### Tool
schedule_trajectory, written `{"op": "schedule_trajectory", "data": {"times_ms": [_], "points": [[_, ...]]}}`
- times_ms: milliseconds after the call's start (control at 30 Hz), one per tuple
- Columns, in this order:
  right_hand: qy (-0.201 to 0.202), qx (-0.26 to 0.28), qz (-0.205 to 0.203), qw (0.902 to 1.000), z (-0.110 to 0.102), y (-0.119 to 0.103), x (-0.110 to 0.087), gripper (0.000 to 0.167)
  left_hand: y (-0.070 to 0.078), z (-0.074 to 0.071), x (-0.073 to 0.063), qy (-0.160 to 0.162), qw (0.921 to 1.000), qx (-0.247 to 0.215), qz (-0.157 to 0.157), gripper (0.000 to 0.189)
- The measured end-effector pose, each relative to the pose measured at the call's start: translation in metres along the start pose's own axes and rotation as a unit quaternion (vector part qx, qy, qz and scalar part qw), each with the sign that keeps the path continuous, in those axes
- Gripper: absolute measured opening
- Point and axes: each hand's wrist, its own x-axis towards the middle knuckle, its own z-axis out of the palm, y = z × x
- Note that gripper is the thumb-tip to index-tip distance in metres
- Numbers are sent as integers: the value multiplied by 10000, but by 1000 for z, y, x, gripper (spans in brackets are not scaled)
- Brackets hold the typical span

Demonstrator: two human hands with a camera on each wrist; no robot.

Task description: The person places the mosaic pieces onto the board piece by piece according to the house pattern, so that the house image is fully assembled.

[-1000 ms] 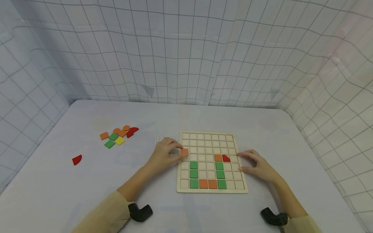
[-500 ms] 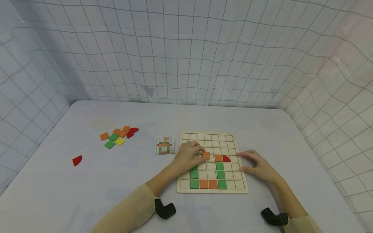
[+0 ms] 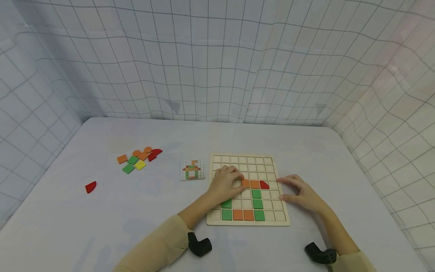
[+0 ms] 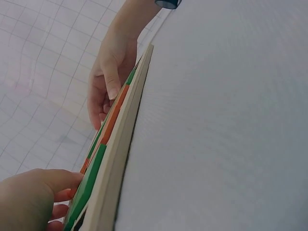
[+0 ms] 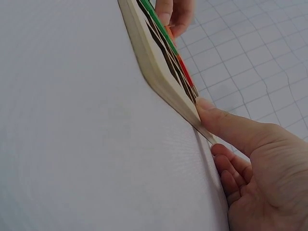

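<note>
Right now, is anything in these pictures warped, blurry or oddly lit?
Head view: soft, even light, a faint shadow beside the right forearm, bowed grid lines on the white backdrop, and the card too small for fine detail; left wrist view: the board nearly edge-on, the backdrop hazy; right wrist view: no harsh glare, the board again steeply foreshortened.

The person's left hand (image 3: 223, 184) reaches over the left half of the board (image 3: 217, 223), back upward, thumb and forefinger in a pinch; the left forearm (image 3: 195, 211) crosses its left edge. The right hand (image 3: 302, 194) touches its right edge, thumb and forefinger spread, the right forearm (image 3: 338, 228) slanting back beside it.
</note>
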Motion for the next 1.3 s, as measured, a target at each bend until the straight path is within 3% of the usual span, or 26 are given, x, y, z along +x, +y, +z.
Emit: {"op": "schedule_trajectory", "data": {"times_ms": [433,733,967,1100,1300], "points": [[-8,13,28,10000,0,-2,0,52,-3,2,-1,128,9997,-201,-18,23],[-13,-2,5,10000,0,0,0,52,-6,-7,2,-8,9986,-513,-105,29],[6,29,-19,10000,0,-1,0,52,-31,-41,-2,372,9959,-670,-472,31],[2,5,-16,10000,0,0,0,52,-56,-69,-10,842,9913,-643,-778,31],[13,-115,-3,9999,1,2,0,52,-103,-107,-34,1505,9805,-588,-1121,32]]}}
